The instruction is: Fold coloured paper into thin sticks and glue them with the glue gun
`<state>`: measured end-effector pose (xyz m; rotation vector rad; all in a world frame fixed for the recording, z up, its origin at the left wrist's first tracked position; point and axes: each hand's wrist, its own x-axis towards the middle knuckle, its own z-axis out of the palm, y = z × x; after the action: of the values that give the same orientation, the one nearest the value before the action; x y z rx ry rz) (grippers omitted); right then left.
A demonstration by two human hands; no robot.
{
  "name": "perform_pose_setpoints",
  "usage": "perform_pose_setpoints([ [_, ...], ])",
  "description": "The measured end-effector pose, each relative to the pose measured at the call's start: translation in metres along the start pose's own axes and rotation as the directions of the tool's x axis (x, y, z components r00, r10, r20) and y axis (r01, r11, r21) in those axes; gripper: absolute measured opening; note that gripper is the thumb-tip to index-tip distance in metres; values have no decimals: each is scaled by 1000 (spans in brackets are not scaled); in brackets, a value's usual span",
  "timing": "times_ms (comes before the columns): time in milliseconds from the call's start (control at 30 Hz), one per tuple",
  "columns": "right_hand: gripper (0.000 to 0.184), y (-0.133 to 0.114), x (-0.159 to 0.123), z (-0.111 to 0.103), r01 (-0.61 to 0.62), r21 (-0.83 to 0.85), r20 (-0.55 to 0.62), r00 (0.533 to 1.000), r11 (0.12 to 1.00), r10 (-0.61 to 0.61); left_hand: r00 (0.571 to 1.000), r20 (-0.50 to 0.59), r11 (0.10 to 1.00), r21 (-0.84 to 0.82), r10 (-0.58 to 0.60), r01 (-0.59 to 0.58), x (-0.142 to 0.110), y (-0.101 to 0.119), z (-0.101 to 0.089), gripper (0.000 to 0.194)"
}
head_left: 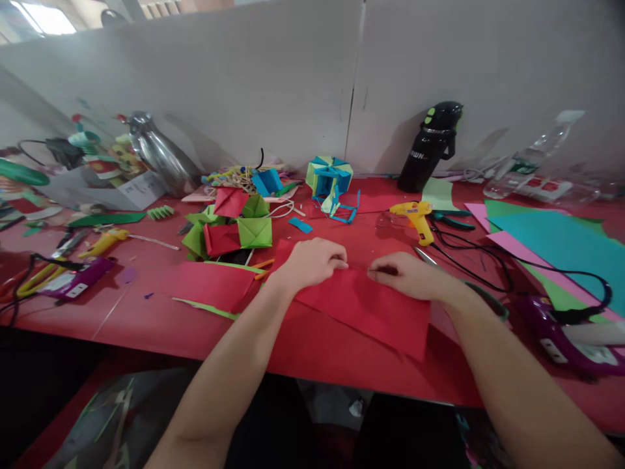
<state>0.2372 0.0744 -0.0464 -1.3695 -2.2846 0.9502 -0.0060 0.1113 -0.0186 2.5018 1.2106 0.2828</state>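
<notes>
Your red rectangular paper sheet (371, 309) lies at a slant on the near middle of the bench (312, 355), near edge running down toward the right. Left-hand grip (313, 262) and right-hand grip (404, 275) both look pinched, thumb to finger, on its far edge, a short gap between them. Red on red, so I can't tell how much paper each one has.

Reads as edge handling. Set both pinches level, pull evenly, no twist. Thin paper likely wrinkles in the gap if one side leads. Flatten from the middle outward; let the bench back it up. Watch the pointed silver tool (426, 256) just beyond your right wrist, partly hidden; a sleeve-side sweep could catch it.

Surface: red, crowded at the sides. Left: folded red and green paper pieces (224, 238). Far right of the sheet: yellow glue gun (415, 220), black cord (493, 283) trailing right, so mind that elbow. Far right: fanned coloured paper sheets (561, 244).

Room: pale grey partition (263, 91) behind, black bottle (426, 153) by it, bright window (51, 18) far left.
</notes>
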Motion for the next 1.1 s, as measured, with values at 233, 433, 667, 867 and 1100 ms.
perform_pose_setpoints([
  [233,44,21,-10,-23,-77,-24,-102,992,997,74,985,-62,986,-58,-163,159,-4,-33,-19,14],
  [433,40,28,-10,-26,-44,32,-230,972,999,50,993,-27,990,-90,-112,109,-6,-38,-16,13],
  [667,28,18,-2,-14,38,-10,-243,969,999,-39,985,-131,977,-166,110,-132,0,-10,4,17],
  [867,19,2,5,-2,177,0,-288,943,984,-169,972,-168,951,-236,163,-201,12,11,20,18],
  [1100,19,0,3,-4,185,0,-325,930,983,-175,983,-60,897,-403,172,-181,12,-3,8,15],
])
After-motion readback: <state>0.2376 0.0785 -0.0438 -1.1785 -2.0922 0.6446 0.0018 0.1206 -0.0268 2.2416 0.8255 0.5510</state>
